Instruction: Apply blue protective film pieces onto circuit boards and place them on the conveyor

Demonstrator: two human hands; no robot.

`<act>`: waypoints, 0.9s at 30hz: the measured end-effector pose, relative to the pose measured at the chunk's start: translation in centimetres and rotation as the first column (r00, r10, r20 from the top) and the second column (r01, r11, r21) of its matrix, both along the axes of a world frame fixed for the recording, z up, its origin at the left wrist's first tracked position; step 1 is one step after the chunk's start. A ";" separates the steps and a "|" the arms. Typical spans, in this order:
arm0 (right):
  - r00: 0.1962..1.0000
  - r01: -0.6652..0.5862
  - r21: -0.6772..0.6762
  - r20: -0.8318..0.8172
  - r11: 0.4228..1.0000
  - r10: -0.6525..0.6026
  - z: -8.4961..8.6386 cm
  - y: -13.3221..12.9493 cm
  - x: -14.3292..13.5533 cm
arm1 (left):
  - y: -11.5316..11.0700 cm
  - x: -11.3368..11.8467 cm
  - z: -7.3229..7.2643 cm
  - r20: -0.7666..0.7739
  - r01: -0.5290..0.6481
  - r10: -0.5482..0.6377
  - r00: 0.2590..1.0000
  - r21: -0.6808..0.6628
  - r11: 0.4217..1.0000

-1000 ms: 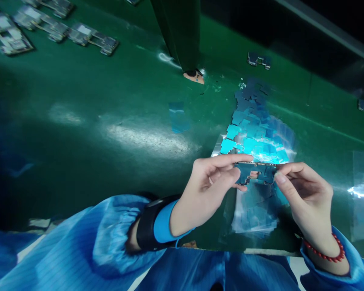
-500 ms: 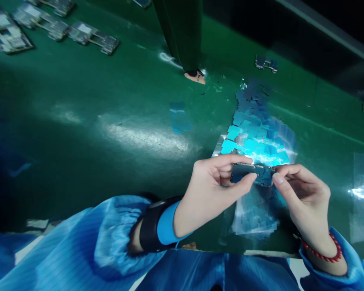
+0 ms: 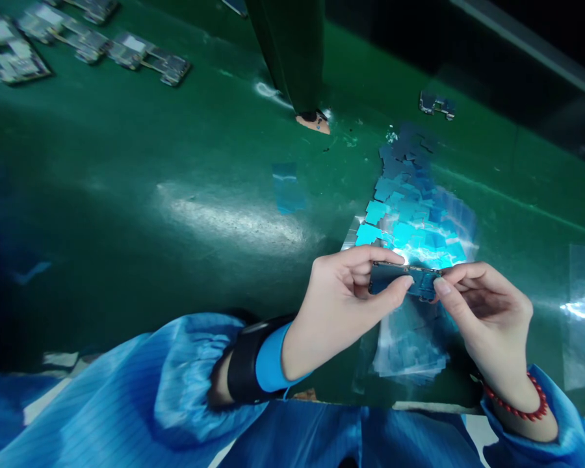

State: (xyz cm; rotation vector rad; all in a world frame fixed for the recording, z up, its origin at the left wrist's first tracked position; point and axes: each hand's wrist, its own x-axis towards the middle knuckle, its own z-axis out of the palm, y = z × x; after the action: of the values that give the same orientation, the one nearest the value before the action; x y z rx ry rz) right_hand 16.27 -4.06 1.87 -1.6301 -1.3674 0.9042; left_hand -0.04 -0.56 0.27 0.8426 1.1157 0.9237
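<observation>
left hand (image 3: 338, 302): curled round the left end of a small circuit board (image 3: 407, 281), index finger along the top edge, thumb pressing the front face. Pinched closed on it, not a loose hold.
right hand (image 3: 485, 312): thumb and fingertips nip the board's right end, the other fingers tucked under. Both hands have it at once.
board position: held up in the air between the two hands, just above the pile of blue film pieces (image 3: 409, 208), roughly level, long side running left to right.
hard to see: the board is tilted nearly edge-on, so what's mounted on it is mostly a dark blur. The left thumb covers part of the face too.
under the hands: a stack of clear plastic sheets (image 3: 409, 344) lies on the green table (image 3: 127, 195), half hidden by both hands and washed out by glare.
cut off: a row of other boards (image 3: 127, 52) at top left runs off the frame edge. Another lone board (image 3: 436, 104) sits further back on the right, tiny and dim.
other bits: a loose blue strip (image 3: 287, 188) lies flat on the table, well apart from the pile. A dark green post (image 3: 290, 52) comes down to the table behind it, top out of view.
wrists: black strap (image 3: 241, 370) on the left, red bead bracelet (image 3: 517, 406) on the right, blue sleeves (image 3: 151, 396) on both.
writing: honestly none readable anywhere, too dark and smeary for labels or brands.
</observation>
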 end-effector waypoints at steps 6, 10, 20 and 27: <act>0.998 -0.022 -0.028 -0.067 0.999 0.020 -0.4 -0.1 0.6 | 0.2 -0.1 0.0 0.016 0.022 -0.022 1.000 -0.032 0.999; 0.990 -0.037 -0.064 -0.139 0.997 0.028 -0.8 -0.1 1.0 | 0.2 -0.3 -0.1 0.114 0.053 -0.035 0.993 -0.155 0.987; 0.999 -0.032 -0.009 -0.010 0.999 0.031 -0.3 1.6 1.3 | 0.8 -0.8 -0.1 0.050 0.332 -0.330 0.943 -0.058 0.941; 0.912 -0.410 -0.063 -0.059 0.910 0.406 1.8 6.1 0.4 | 1.9 -1.5 -0.4 0.125 0.316 -0.313 0.941 -0.003 0.949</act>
State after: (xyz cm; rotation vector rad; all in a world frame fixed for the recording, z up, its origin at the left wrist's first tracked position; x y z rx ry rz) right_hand 16.69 2.07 3.70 -1.3865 -1.6963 1.2385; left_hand -1.49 1.39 -0.09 0.9021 0.8515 0.6843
